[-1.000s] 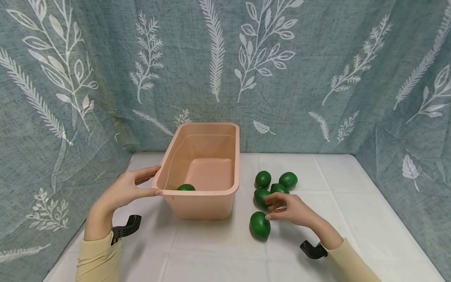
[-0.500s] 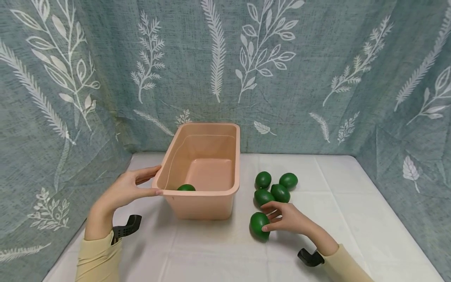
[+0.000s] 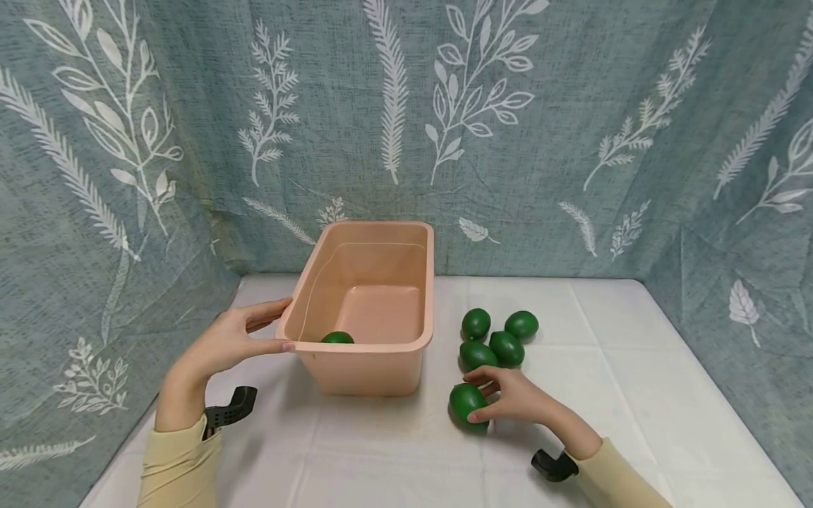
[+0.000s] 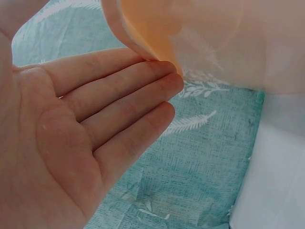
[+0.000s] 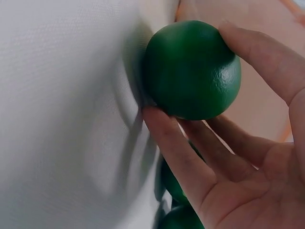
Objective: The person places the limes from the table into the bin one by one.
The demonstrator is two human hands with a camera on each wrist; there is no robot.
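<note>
In the head view, my right hand [image 3: 517, 398] holds a dark green lime [image 3: 466, 404] by the table, thumb on its near side and fingers on its far side. The right wrist view shows the lime [image 5: 190, 71] between thumb and fingertips, close to the white cloth. My left hand [image 3: 222, 346] touches the near left corner of a peach plastic tub [image 3: 368, 374]. Its fingers lie straight along the tub's side, with the thumb at the front rim. From the left wrist, those fingers [image 4: 124, 95] look extended against the rim. Another lime [image 3: 337, 338] shows partly inside the tub.
Several more limes, among them a near one [image 3: 478, 356] and a far one [image 3: 522, 324], lie in a cluster right of the tub. A white cloth [image 3: 381, 458] covers the table. A teal leaf-print curtain [image 3: 540, 176] encloses the back and sides.
My right hand has moved left and nearer, from beside the lime to fingers and thumb about it. The lime has turned slightly. My left hand and the tub keep their place.
</note>
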